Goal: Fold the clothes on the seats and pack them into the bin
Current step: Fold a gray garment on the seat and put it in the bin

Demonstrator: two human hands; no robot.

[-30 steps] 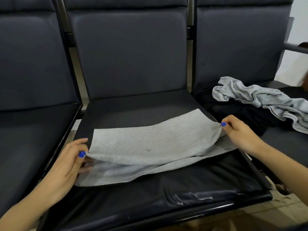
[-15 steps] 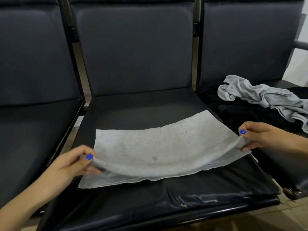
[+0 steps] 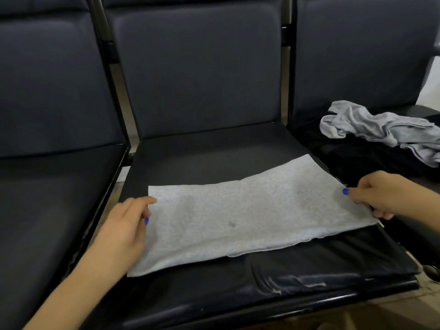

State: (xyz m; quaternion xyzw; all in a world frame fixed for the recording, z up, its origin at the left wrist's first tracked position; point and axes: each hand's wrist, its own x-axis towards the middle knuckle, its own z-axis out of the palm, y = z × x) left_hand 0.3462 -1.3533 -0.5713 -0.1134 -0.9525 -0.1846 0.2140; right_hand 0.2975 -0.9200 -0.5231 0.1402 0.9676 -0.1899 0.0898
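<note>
Grey cloth (image 3: 238, 217) folded, flat on middle seat (image 3: 214, 148). Left hand (image 3: 126, 222) pinches its left edge; right hand (image 3: 378, 194) pinches its right edge, fingers curled under. Crumpled clothes (image 3: 381, 132) on right seat.

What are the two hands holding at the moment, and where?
The grey cloth: left hand at its left edge, right hand pinching its right edge.

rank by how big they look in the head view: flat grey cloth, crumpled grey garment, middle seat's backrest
1. middle seat's backrest
2. flat grey cloth, though it lies nearer the camera, so its true size against the backrest is unsure
3. crumpled grey garment, partly cut off at the frame edge
</note>
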